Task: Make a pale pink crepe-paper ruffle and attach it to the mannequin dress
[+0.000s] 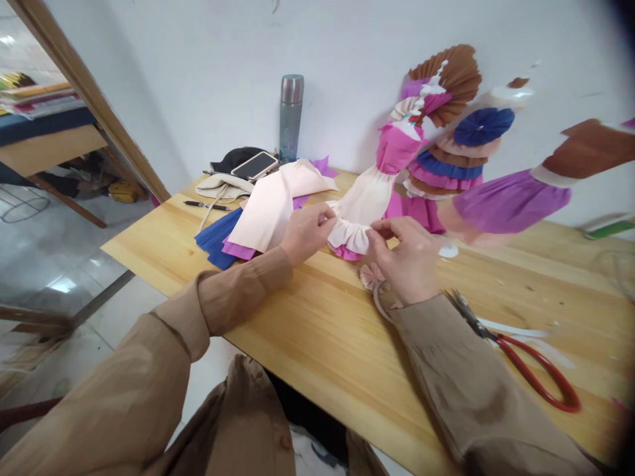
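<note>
A miniature crepe-paper dress (366,193) with a pink bodice and a long cream skirt stands on the table in front of me. Around its hem runs a gathered white ruffle (350,235), with a pink frill showing below. My left hand (310,231) pinches the ruffle's left side, fingers closed. On the other side, my right hand (407,254) holds the ruffle's right edge between thumb and fingers. Just below the right hand lie a small pleated pink paper rosette (371,276) and a ring-shaped item (381,301), partly hidden by the sleeve.
Red-handled scissors (538,373) lie at right beside white strips. Left of the dress are cream paper sheets (262,211), blue paper (218,235), a pen (206,205) and a phone (255,165). A steel flask (292,119) stands by the wall. More paper dresses (516,198) stand right.
</note>
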